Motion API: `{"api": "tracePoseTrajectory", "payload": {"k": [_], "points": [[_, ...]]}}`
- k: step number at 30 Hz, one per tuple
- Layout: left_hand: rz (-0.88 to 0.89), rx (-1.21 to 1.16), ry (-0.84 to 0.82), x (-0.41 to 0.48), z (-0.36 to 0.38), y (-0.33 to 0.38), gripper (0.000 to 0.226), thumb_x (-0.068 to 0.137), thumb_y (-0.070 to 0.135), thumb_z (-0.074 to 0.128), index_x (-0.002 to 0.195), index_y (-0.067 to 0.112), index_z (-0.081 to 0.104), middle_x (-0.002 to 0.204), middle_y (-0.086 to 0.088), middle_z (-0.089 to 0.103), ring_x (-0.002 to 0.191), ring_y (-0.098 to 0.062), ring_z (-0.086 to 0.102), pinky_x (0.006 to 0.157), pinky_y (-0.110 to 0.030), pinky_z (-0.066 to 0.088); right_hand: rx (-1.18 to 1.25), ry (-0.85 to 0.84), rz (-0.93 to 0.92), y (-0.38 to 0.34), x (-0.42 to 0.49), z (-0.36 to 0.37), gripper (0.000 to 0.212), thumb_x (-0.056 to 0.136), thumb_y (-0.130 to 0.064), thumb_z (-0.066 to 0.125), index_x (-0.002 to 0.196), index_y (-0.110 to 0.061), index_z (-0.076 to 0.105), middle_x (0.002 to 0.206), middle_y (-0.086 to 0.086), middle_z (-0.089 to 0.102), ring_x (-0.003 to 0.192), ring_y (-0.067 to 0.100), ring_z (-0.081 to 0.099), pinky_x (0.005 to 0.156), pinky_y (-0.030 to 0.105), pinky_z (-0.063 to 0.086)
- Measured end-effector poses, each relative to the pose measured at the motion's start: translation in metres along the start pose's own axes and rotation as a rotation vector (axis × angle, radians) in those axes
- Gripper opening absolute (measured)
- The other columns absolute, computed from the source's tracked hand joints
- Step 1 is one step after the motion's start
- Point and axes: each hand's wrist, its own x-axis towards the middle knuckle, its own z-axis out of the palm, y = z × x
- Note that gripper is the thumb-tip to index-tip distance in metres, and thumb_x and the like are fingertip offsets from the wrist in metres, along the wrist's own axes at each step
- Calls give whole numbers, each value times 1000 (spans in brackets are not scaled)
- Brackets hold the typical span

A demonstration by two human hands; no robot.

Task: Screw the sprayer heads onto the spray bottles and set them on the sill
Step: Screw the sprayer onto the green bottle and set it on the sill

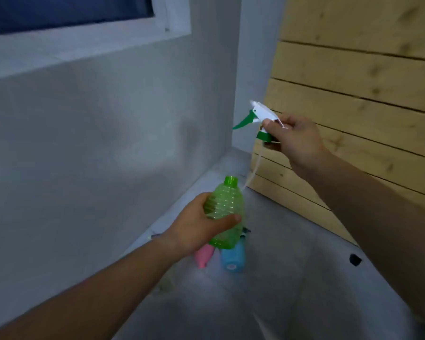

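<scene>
Below, green bottle (pixel 225 207) partly hides pink bottle (pixel 204 257) and blue bottle (pixel 232 258).

1 green bottle (pixel 225 212), 1 pink bottle (pixel 203 257), 1 blue bottle (pixel 233 258): 3 spray bottles. 1 sprayer head (pixel 261 117) with 1 dip tube (pixel 253 168). 1 left hand (pixel 196 228), 1 right hand (pixel 296 142). 1 window (pixel 59 13).

One wide head-worn view — facing forward and down, close to the floor (pixel 268 303) corner.
</scene>
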Motion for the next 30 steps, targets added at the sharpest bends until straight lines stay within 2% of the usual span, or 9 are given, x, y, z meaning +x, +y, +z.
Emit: {"api": "tracePoseTrajectory", "payload": {"k": [3,5,7,11,16,19,23,26,30], "points": [[16,14,27,-37,-37,11,40,81,11,84,115,7,63,89,2,73,68,6,69,61,-10,52,148,9,-59,-45,-20,16,27,88,-20,70,107,-3,66,103,13,71,82,15,73,70,27,58],[32,40,46,-59,-56,11,43,80,14,86,116,11,64,90,4,73,74,2,70,65,-13,53,219,2,-67,-67,-34,24,21,88,-20,70,104,-8,66,108,14,70,88,17,73,74,28,59],[47,56,68,-75,-69,12,47,78,16,88,118,16,63,93,6,73,79,0,69,70,-14,55,258,-23,-88,-83,-45,32,21,88,-21,70,105,-10,66,109,13,69,88,16,72,76,29,59],[84,64,85,-92,-80,17,51,77,14,88,120,17,62,100,3,72,78,4,66,71,-12,55,239,-63,-137,-95,-63,48,28,87,-20,71,111,-6,66,107,14,69,86,18,72,76,30,59],[127,29,82,-100,-85,18,54,75,12,89,120,18,62,100,0,74,84,-5,68,82,-27,58,210,-58,-125,-93,-77,59,27,88,-18,71,111,-4,65,102,12,71,85,19,71,78,33,61],[137,27,72,-102,-85,18,53,75,13,89,119,20,62,100,4,73,85,-4,68,82,-27,58,213,-83,-102,-87,-85,63,30,88,-15,70,112,2,64,98,12,71,83,19,70,78,33,61],[149,13,65,-101,-81,23,51,77,10,88,119,23,62,98,1,74,83,-2,68,77,-19,57,196,-274,24,-73,-102,71,18,87,-8,70,101,-1,62,92,14,72,79,21,72,71,29,62],[143,-41,40,-100,-79,29,53,79,10,86,124,24,61,109,-8,75,88,-6,72,79,-21,59,143,-397,117,-62,-107,70,17,87,-4,68,100,-2,59,98,17,73,84,25,73,73,31,62],[125,-82,9,-101,-73,37,51,82,10,84,126,20,60,111,-14,74,89,-11,72,80,-28,60,155,-488,155,-53,-109,69,10,92,-2,61,95,-7,53,101,17,75,91,28,74,75,33,61]]}}
